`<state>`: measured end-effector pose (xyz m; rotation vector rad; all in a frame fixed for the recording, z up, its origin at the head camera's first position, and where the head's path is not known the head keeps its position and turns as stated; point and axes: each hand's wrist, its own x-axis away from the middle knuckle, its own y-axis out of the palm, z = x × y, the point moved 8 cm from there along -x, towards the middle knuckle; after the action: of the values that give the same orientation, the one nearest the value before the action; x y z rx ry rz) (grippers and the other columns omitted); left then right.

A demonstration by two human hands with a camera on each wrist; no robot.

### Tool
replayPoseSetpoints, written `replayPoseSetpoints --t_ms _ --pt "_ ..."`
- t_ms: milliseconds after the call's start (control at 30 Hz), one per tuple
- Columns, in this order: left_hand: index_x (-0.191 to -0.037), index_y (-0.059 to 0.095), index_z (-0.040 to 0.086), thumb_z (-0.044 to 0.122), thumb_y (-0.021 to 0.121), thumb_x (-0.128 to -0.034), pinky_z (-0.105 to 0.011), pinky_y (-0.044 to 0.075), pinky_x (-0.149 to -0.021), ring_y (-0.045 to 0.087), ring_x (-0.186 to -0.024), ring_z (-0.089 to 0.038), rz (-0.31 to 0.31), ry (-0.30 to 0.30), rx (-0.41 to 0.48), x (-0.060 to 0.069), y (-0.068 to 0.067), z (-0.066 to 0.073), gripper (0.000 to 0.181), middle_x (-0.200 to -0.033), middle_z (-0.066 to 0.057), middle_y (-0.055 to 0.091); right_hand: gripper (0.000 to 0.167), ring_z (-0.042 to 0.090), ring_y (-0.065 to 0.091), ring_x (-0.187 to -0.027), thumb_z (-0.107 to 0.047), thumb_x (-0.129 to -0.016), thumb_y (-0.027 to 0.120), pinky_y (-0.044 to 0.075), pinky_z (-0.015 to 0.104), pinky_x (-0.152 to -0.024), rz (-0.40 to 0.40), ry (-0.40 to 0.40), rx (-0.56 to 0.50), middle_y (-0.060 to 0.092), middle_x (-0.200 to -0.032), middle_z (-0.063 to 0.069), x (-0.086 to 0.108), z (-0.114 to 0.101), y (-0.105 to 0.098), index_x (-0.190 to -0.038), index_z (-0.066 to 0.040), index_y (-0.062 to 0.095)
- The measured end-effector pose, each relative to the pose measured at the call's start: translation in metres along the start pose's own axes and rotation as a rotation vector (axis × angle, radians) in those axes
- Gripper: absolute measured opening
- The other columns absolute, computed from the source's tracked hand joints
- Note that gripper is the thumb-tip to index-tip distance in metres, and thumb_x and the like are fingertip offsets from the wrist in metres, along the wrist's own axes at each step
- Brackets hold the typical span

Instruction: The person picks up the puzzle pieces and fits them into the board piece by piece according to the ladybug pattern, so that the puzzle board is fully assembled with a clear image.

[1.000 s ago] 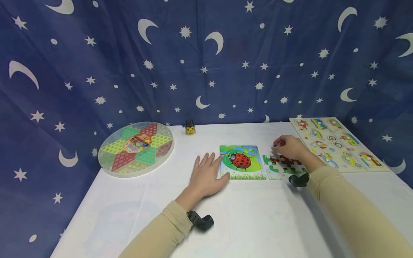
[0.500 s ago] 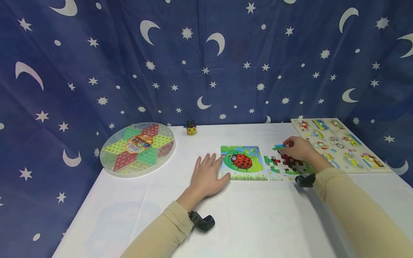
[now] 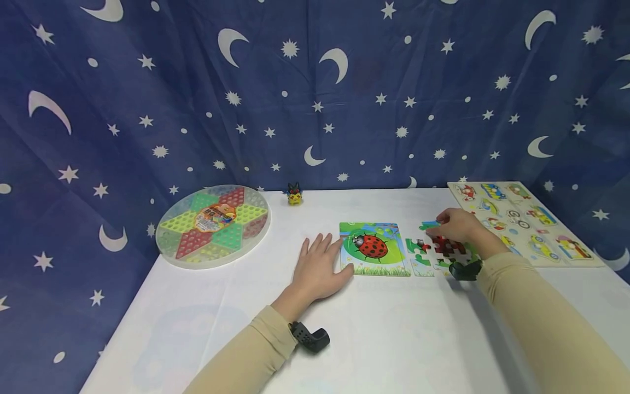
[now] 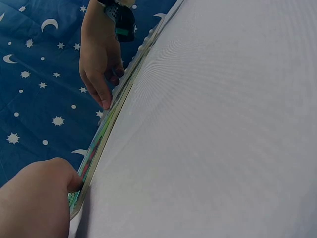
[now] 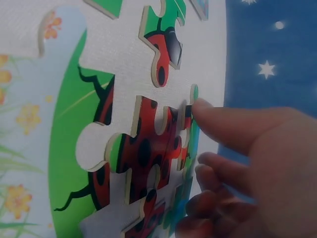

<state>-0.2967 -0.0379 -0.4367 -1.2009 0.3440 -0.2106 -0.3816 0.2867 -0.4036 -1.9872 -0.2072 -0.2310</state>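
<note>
Far left, the round game board [image 3: 168, 253] sits on the table [image 3: 384, 323], then a little toy figure [image 3: 294, 194] near the curtain [image 3: 305, 109]. Here's the left hand [image 3: 319, 268], fingers spread, holding nothing, the thumb and forefinger at the left edge of the ladybug picture [image 3: 374, 249]. If that hand slid right, I'd expect the picture to shunt into the loose pieces beside it, so steady is best.

Just right of the picture, there's the piece with the ladybug's head [image 5: 168, 44], well short of meeting the red body piece [image 5: 144, 148]. Now the busy spot! The right hand [image 3: 460, 225] is in at the far side of the puzzle, fingers curled in, thumb and forefinger narrow on a blue-green edge piece [image 3: 430, 225]. Whether it's lifted or flat, I can't tell. The danger, I'd say, is a knob forced down off its notch: that piece would ride up, and a sideways push could drag its red neighbours apart. The wrist hangs low too, so a dipping strap [image 3: 465, 270] might catch the near pieces. Far right, the picture board [image 3: 521, 224] lies close to the right forearm; a swinging elbow could nudge it.
</note>
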Motion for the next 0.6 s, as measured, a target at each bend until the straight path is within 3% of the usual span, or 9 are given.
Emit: replayPoseSetpoints --t_ms 167,400,600 --pt "-0.157 0.044 0.019 0.059 0.046 -0.0973 -0.054 0.006 -0.124 0.023 -0.153 -0.032 -0.001 0.004 0.006 0.0010 0.0001 -0.0001 0.072 -0.163 -0.011 0.036 0.072 0.042 0.055 -0.108 -0.042 -0.095 0.069 0.051 0.057 -0.092 -0.004 0.033 0.010 0.052 -0.129 0.033 -0.0033 0.0032 0.0017 -0.136 0.014 0.047" --pt "-0.157 0.044 0.018 0.059 0.046 -0.0975 -0.054 0.006 -0.124 0.023 -0.153 -0.032 -0.002 0.000 0.001 0.0014 0.0002 0.0001 0.073 -0.163 -0.011 0.036 0.072 0.040 0.055 -0.101 -0.042 -0.093 0.070 0.052 0.053 -0.086 0.004 0.001 0.015 0.055 -0.123 0.031 -0.0045 0.0003 0.0033 -0.132 0.015 0.049" --pt "-0.157 0.044 0.017 0.059 0.047 -0.0975 -0.054 0.006 -0.124 0.023 -0.153 -0.032 -0.005 0.002 0.006 0.0009 -0.0012 0.0011 0.073 -0.163 -0.012 0.035 0.072 0.037 0.054 -0.096 -0.043 -0.092 0.073 0.052 0.049 -0.082 -0.006 0.054 0.006 0.057 -0.119 0.028 -0.0046 0.0011 0.0012 -0.131 0.013 0.050"
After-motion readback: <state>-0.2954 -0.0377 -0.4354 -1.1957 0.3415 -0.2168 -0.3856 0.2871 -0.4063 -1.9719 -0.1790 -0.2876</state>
